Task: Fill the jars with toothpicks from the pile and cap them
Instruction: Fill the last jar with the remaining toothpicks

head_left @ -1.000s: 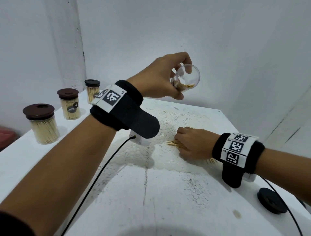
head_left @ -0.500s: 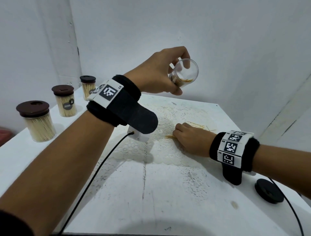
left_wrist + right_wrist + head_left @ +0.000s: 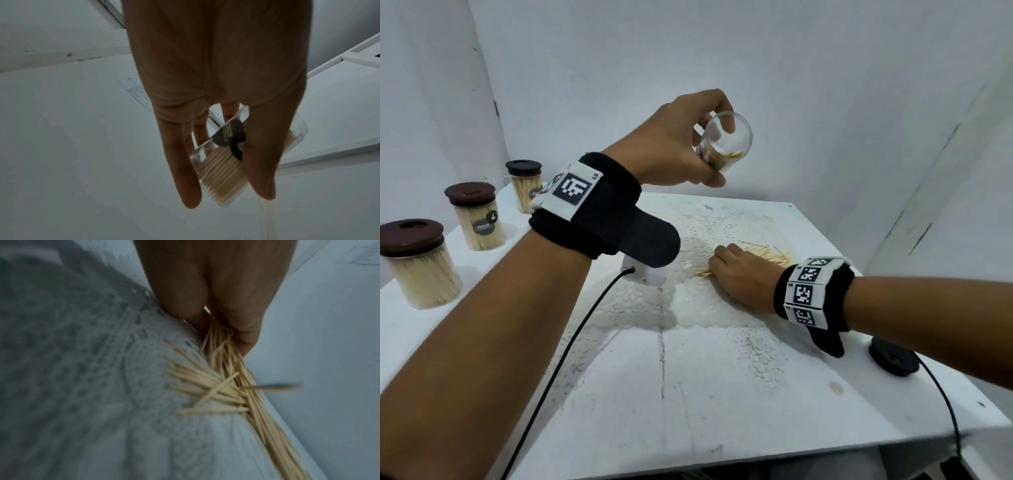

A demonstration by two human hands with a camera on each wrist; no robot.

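Toothpicks (image 3: 760, 255): light, stiff, slippery; best pinched mid-bundle.
Right hand (image 3: 744, 277): fingers curled round a bundle, 3 o'clock.
Left hand (image 3: 674, 144): clear jar (image 3: 726, 142) gripped, tilted, 12 o'clock.

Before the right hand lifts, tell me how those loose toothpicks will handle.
The toothpicks lie crisscrossed, so some will likely slip from the right hand. They look thin, stiff and light. On the lace mat strays may snag.

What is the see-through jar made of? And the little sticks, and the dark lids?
Jar: clear and glossy, probably plastic, maybe glass; fingers show through it.
Sticks: pale, matte, pointed, so likely wood or bamboo.
Lids: dark brown, smooth with a dull shine, probably plastic.
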